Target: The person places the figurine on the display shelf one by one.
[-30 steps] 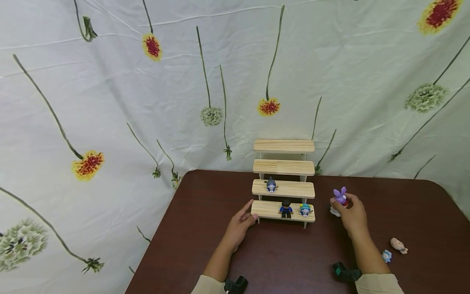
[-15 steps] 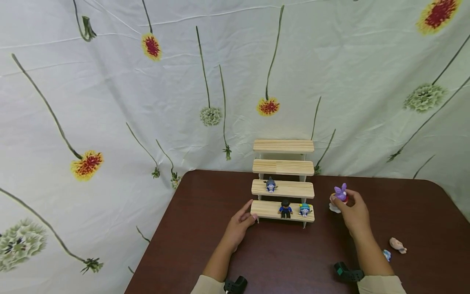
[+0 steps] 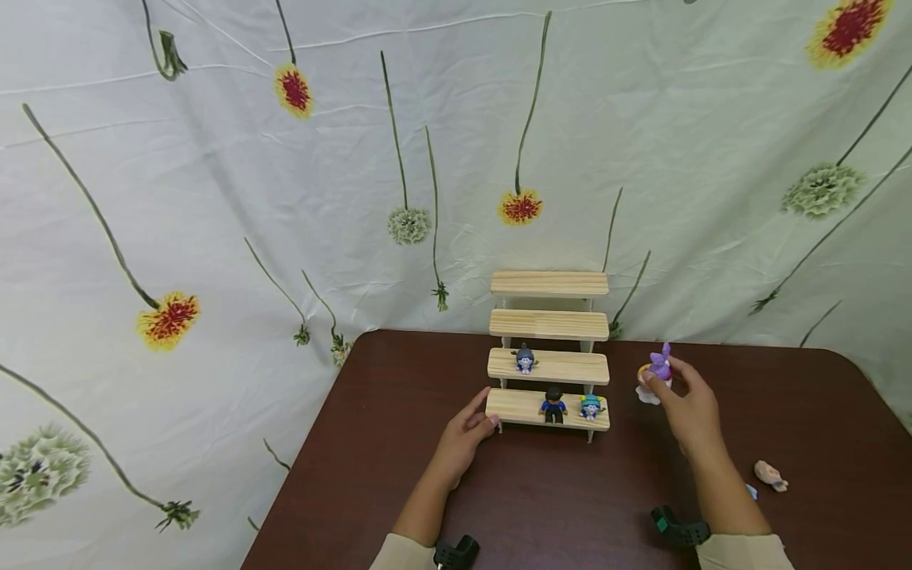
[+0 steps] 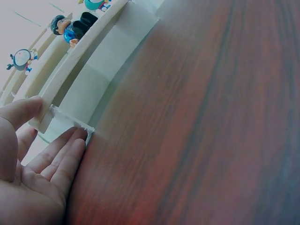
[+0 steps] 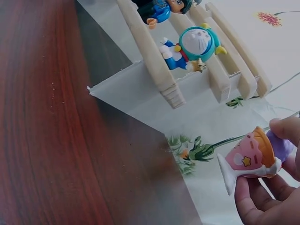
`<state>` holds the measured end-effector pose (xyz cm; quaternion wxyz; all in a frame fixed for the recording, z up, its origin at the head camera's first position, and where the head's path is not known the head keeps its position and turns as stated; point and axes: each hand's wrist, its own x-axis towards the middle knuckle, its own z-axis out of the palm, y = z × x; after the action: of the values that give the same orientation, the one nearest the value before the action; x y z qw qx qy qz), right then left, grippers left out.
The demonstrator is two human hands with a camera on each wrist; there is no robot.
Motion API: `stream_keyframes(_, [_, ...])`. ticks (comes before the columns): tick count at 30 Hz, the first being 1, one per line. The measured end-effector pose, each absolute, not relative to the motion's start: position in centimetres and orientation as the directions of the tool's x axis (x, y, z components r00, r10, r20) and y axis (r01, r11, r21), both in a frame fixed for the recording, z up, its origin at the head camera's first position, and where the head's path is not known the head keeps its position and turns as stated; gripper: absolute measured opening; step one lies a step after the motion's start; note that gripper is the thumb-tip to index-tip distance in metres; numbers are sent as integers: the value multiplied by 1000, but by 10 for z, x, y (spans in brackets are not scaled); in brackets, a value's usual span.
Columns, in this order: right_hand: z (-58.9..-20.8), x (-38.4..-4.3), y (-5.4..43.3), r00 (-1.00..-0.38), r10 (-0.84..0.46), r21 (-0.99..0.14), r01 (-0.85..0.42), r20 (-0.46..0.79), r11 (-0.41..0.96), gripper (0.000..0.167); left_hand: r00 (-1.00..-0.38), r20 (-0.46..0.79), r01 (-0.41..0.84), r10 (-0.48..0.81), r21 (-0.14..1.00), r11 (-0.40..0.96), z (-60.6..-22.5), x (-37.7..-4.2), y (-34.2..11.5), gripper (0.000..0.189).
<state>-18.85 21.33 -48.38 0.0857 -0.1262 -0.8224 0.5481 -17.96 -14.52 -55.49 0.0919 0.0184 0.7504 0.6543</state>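
A four-step wooden display stand [image 3: 549,323] stands toward the back of the table. At the left end of its lowest step, my left hand [image 3: 459,447] holds the board's corner between thumb and fingers. To the right of the stand, my right hand [image 3: 693,416] pinches a purple-eared figurine [image 3: 659,366] with a white base, held tilted. The right wrist view shows its pink, star-marked body [image 5: 247,152] and an orange band. The lowest step bears a black-haired toy figure [image 3: 553,406] and a teal-hatted figure [image 3: 591,407]. A grey-hatted figure [image 3: 525,359] sits one step higher.
On the table's right side lies a pale figurine [image 3: 771,476]; a small blue toy [image 3: 752,492] beside it is mostly hidden by the right forearm. A white flower-printed cloth [image 3: 342,158] hangs behind the dark brown table [image 3: 399,380].
My right hand has risen slightly and turned the purple-eared figurine, so more of its orange part shows. The right forearm now covers more of the blue toy. My left hand has stayed put.
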Motion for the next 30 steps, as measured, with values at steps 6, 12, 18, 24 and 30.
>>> stream_keyframes(6, [-480, -189, 214, -952, 299, -920, 64, 60, 386, 62, -983, -108, -86, 149, 986, 142, -554, -179, -145, 64])
stream_keyframes(12, [-478, -190, 211, -950, 261, -920, -63, 174, 387, 55, -983, -105, -83, 153, 986, 142, -554, -179, -146, 64])
stream_keyframes(18, [-472, -191, 209, -942, 215, -925, -174, 256, 338, 45, -983, -107, -84, 151, 985, 149, -553, -178, -146, 65])
stream_keyframes(24, [-464, -192, 208, -949, 200, -918, -157, 242, 365, 47, -982, -116, -94, 147, 984, 150, -553, -178, -145, 65])
stream_keyframes(30, [-459, -193, 203, -954, 143, -920, -204, 264, 335, 49, -983, -103, -79, 155, 985, 151, -553, -177, -145, 65])
